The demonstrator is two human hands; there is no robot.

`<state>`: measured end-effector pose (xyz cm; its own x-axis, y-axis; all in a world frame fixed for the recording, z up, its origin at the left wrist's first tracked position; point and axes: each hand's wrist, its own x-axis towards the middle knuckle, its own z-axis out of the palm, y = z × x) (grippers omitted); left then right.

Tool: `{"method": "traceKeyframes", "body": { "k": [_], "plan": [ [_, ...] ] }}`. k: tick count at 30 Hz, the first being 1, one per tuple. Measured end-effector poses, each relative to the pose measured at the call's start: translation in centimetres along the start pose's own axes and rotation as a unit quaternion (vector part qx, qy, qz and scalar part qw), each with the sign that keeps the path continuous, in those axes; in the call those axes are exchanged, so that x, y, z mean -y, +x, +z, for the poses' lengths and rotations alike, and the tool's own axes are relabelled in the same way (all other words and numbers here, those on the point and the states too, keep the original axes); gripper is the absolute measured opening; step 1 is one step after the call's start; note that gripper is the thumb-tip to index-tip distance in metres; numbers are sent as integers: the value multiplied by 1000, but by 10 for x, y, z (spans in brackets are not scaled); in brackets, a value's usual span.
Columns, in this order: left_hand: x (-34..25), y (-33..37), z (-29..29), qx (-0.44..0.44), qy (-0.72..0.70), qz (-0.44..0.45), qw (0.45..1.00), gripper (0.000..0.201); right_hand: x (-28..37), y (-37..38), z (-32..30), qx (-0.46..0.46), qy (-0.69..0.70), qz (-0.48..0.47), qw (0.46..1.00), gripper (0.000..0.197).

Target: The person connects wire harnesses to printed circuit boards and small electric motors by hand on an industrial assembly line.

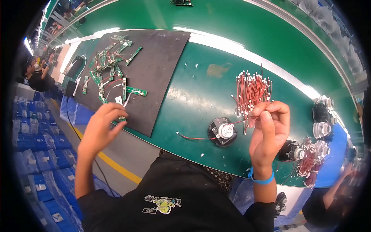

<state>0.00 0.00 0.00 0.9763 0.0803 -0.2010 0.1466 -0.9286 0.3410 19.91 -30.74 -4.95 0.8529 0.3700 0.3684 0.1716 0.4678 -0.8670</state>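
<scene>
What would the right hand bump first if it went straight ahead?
Probably the pile of red wires just ahead of the right hand, on the green table. The hand's height is unclear, so it might pass over them.

Electronics workshop: circuit boards (112, 69), wires (252, 92), green workbench (197, 89)

Circuit boards (118, 72) are green, the mat (158, 73) black, the wires (251, 91) white-tipped red, the wristband (262, 181) blue.
</scene>
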Motion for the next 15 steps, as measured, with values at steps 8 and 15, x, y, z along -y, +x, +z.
{"method": "traceKeyframes", "body": {
  "k": [8,15],
  "plan": [
    [38,-10,12,-135,20,-65,989,43,2,1,7,-59,32,57,996,22],
    [54,-11,55,-255,29,-146,955,40,-3,1,6,-86,-12,55,995,33]
  ]
}}
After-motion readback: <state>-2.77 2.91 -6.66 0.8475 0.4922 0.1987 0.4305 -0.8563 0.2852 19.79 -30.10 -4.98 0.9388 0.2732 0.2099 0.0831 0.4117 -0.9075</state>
